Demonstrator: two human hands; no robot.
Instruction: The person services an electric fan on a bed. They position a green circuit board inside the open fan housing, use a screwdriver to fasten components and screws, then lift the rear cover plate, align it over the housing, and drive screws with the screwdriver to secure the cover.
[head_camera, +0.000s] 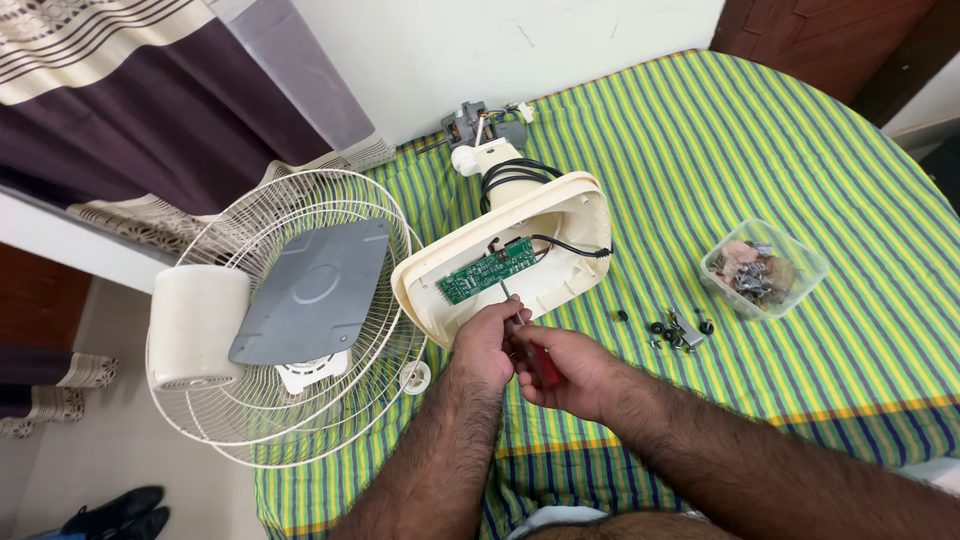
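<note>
Screwdriver (530, 350) tip at the green circuit board (487, 269) inside the open cream fan base (575, 205), mid-bench.
Right hand (570, 370) clamps the red handle; left hand (487, 340) pinches the shaft, steadying it.

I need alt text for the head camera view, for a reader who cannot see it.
Two bare hands hold a red-handled screwdriver to a green circuit board inside an opened cream fan base on a green striped tablecloth. A wire fan guard lies left; loose screws and a plastic container lie right.
</note>
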